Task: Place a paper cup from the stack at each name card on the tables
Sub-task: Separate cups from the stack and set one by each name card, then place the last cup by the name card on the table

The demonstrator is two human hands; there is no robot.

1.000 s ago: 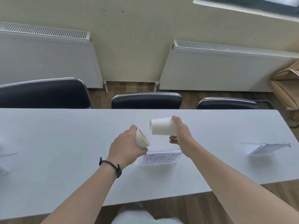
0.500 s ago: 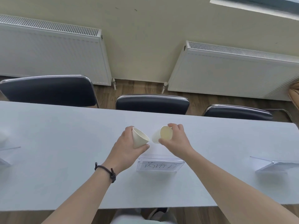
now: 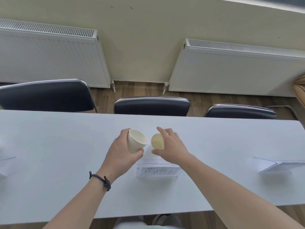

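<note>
The right hand point(image 3: 170, 146) was wrapped around a single paper cup point(image 3: 157, 143), mouth tilted toward the camera, just beyond the name card point(image 3: 158, 171) on the table point(image 3: 49, 162). The left hand point(image 3: 123, 152) gripped the remaining cups point(image 3: 137, 141) right beside it. Best bet, I'd say: tip that cup upright, set it flat behind the card, then let go cleanly.
</note>
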